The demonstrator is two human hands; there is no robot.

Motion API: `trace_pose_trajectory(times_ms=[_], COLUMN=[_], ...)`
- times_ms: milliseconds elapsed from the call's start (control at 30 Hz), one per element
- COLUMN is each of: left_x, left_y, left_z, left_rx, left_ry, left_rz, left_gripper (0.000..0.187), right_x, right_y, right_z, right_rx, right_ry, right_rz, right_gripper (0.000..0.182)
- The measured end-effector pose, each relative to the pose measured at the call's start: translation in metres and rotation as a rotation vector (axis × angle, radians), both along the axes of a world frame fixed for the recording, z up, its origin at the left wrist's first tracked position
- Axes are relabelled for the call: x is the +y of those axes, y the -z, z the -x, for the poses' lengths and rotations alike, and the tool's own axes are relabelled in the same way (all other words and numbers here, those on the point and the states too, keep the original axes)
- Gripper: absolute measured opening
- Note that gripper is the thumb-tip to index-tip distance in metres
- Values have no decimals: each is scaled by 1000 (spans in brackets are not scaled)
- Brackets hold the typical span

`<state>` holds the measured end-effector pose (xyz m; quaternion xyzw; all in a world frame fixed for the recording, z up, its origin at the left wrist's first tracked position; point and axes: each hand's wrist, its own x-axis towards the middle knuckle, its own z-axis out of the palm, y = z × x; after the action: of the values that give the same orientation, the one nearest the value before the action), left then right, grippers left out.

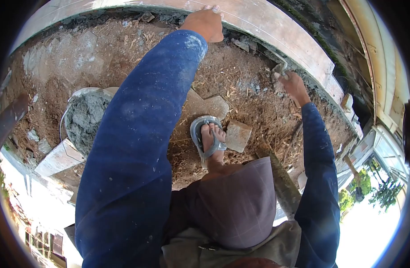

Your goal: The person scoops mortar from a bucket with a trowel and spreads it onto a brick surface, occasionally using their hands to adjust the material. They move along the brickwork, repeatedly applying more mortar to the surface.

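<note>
A long pale slab curves across the top, with grey mortar along its lower edge. My left hand rests at this slab's near edge, fingertips on its top face; its fingers look bent, and whether anything is in them is hidden. Lower and to the right, my right hand is closed on a small tool, apparently a trowel, whose tip is at the mortar joint under the slab. A bucket of grey mortar stands left of my left sleeve.
My sandalled foot is on the soil beside a broken paver piece. A wooden log lies right of my knee. Stone rubble sits below the slab. A pale block lies near the bucket.
</note>
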<state>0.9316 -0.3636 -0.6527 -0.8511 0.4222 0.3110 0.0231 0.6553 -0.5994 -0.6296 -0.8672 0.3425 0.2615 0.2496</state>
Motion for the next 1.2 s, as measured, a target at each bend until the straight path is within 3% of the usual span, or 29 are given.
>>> trace_pose_trajectory(times_ms=[33,133,433,667,733,867,900,1000,1200], left_x=[1,0,2,1,1,-1,-1,0,1], left_y=[0,2,5,3,3,4,4,4,13], left_z=[0,1,0,1,0,0,0,0,2], left_rx=[-8,-8,-1,10,8,15,7,-3,-67], left_ry=[-4,-9,-23,-36,-38,-37,-34,-20,-31], left_rz=[9,-4,19,23,19,20,22,19,42], left_gripper=[71,72,71,71,71,70,70,70,67], right_x=[8,27,29,26,31,48,47,25,-5], right_y=[-7,-17,-14,-32,-41,-44,-46,-22,-27], right_z=[-11,-15,22,54,61,71,69,64,58], right_rx=[77,43,8,-27,-45,-59,38,5,21], right_ry=[143,276,235,317,186,128,80,111,242], right_rz=[-114,-199,15,10,140,143,198,231,129], right_gripper=[48,47,51,52,52,52,51,50,39])
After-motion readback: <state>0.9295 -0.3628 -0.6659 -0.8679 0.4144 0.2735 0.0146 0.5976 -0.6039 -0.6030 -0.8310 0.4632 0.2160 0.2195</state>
